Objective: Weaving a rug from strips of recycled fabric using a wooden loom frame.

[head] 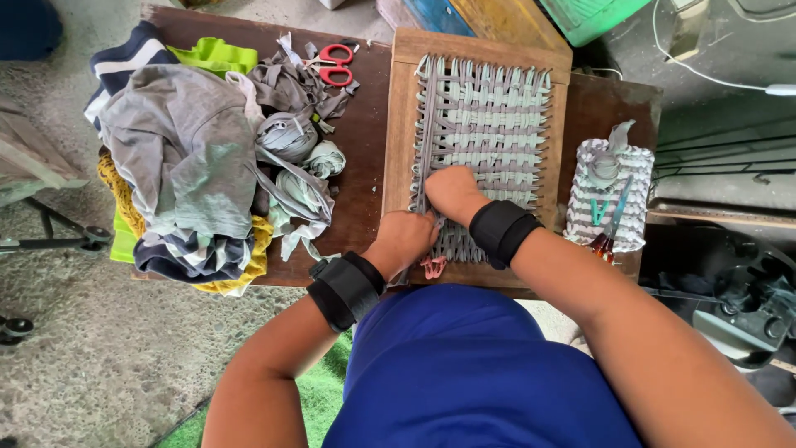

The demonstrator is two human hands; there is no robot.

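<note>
At the table's (365, 149) near edge, our left hand (404, 241) pinches a grey fabric strip (428, 133) on the wooden weaving frame (401, 124) while our right hand (452, 191) presses clenched on the weave. Pulling hard could pop strips off the pegs.

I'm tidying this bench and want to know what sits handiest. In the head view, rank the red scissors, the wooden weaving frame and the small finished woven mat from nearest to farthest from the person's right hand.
From the right hand:
1. Wooden weaving frame, directly under the hand.
2. Small finished woven mat, off to the right on the table.
3. Red scissors, far back left, beside the fabric scraps.
</note>
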